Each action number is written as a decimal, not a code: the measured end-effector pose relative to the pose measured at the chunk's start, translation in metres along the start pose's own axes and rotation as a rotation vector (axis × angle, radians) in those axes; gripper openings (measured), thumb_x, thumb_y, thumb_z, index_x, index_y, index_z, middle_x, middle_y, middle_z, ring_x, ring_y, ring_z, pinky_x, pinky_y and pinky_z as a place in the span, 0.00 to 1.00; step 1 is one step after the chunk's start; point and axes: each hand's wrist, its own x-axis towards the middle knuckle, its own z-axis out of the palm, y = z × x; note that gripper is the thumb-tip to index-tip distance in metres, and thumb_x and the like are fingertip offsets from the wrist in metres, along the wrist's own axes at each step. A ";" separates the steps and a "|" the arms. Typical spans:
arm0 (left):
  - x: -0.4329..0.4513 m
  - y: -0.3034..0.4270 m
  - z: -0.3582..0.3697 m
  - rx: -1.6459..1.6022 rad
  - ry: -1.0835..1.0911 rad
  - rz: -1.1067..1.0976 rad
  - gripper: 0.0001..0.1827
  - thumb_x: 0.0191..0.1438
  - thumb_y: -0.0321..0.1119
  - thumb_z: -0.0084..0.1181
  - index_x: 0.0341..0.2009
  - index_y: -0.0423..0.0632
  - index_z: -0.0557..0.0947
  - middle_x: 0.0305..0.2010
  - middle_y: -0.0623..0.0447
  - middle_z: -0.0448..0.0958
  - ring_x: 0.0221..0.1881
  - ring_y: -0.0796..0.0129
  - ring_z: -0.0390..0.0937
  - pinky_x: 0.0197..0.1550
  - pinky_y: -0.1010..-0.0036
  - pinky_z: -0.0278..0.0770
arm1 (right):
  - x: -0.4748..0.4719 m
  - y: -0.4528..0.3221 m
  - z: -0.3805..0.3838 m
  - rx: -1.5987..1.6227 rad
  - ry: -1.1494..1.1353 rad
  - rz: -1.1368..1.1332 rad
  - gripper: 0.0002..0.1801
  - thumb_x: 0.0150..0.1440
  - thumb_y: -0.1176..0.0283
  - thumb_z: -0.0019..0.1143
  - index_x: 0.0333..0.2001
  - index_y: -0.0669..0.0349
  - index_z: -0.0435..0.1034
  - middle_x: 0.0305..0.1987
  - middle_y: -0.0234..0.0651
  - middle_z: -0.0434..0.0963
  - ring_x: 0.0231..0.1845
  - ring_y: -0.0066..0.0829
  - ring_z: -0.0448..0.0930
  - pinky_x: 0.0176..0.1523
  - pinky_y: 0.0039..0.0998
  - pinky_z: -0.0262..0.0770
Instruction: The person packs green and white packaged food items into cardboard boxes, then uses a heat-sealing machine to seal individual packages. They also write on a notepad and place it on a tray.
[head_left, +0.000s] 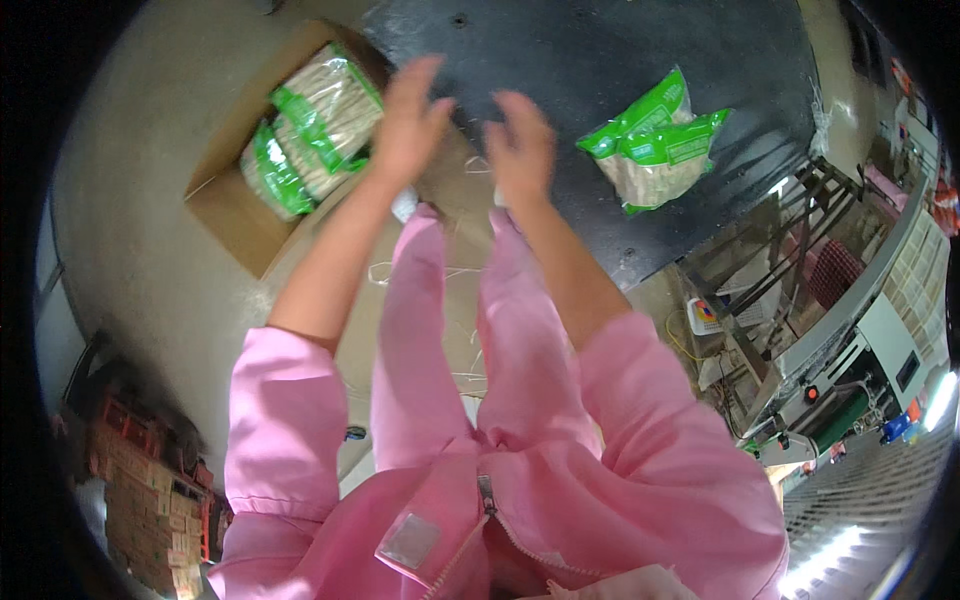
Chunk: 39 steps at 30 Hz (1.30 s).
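Observation:
My left hand (411, 124), blurred, hangs beside the right edge of an open cardboard box (225, 199). Its fingers are apart, and nothing shows in it. Inside the box lie several clear-and-green plastic bags of pale stick-like pieces (330, 105). My right hand (523, 154) is over the near left part of a dark tabletop (525, 45), also blurred, with fingers spread and no object in it. Further right on that dark surface, apart from my hand, two similar green-topped bags (652, 154) lie overlapping.
Loose white strings (381, 274) lie on the floor near my legs. At right stands a machine with a conveyor (832, 367), beside a dark metal frame (757, 277) and a white basket (709, 319). Stacked cartons (150, 502) are at the lower left.

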 end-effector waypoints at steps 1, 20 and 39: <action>0.014 0.026 0.042 -0.093 -0.143 -0.038 0.24 0.54 0.31 0.55 0.57 0.50 0.72 0.59 0.45 0.70 0.60 0.51 0.67 0.61 0.64 0.64 | -0.017 0.042 -0.036 -0.014 0.311 0.018 0.19 0.48 0.77 0.58 0.47 0.65 0.71 0.51 0.46 0.74 0.55 0.47 0.72 0.59 0.41 0.65; -0.068 0.049 0.224 -0.490 -0.269 -0.515 0.44 0.38 0.43 0.70 0.59 0.44 0.65 0.49 0.37 0.76 0.49 0.48 0.76 0.51 0.59 0.74 | -0.070 0.163 -0.176 0.762 0.184 0.924 0.29 0.64 0.58 0.47 0.62 0.63 0.56 0.60 0.40 0.68 0.58 0.37 0.72 0.57 0.38 0.71; -0.150 -0.406 -0.165 0.741 0.171 -0.608 0.51 0.48 0.59 0.60 0.70 0.57 0.50 0.73 0.40 0.43 0.73 0.46 0.40 0.70 0.54 0.46 | 0.070 -0.037 0.293 0.216 -0.725 0.223 0.34 0.42 0.59 0.75 0.49 0.67 0.69 0.42 0.42 0.80 0.40 0.28 0.79 0.44 0.31 0.76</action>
